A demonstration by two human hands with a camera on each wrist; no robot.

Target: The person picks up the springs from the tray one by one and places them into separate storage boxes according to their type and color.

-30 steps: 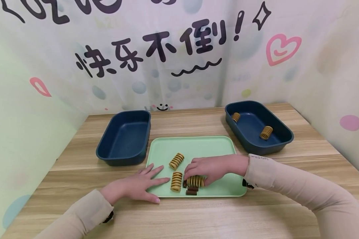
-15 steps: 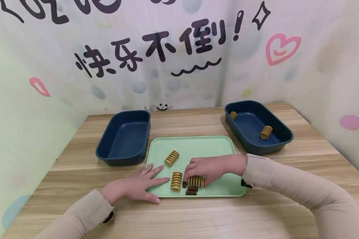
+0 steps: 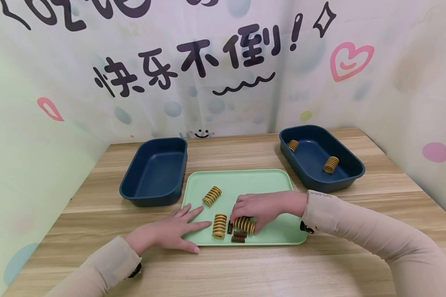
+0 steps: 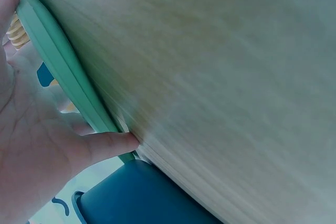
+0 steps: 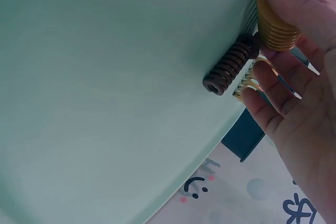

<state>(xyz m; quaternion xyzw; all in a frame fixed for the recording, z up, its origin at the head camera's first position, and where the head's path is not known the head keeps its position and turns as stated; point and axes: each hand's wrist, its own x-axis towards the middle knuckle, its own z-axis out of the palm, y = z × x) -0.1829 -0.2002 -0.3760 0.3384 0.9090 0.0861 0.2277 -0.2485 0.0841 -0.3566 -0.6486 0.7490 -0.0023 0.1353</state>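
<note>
My right hand (image 3: 263,207) is over the pale green tray (image 3: 252,179), pinching a yellow coil spring (image 3: 246,225) between thumb and fingers. The right wrist view shows the thumb on one side of that yellow spring (image 5: 279,31), with a dark brown spring (image 5: 230,66) just beyond. Several small dark brown springs (image 3: 239,236) lie around it, partly hidden by the hand. Left of them is a second yellow spring (image 3: 219,226); a third yellow spring (image 3: 212,195) lies farther back, tilted. With fingers spread, my left hand (image 3: 167,232) rests at the tray's left edge, its thumb by the near rim.
A dark blue bin (image 3: 154,200) stands behind the left hand, with nothing seen inside. At the back right, another blue bin (image 3: 321,185) holds two yellow springs (image 3: 330,165). The wooden table (image 3: 245,272) runs along the tray's near side. A printed curtain hangs behind.
The farther yellow spring has rolled left across the tray. The pinched spring has turned slightly, its right end nearer the tray's front. My left hand stays put.
</note>
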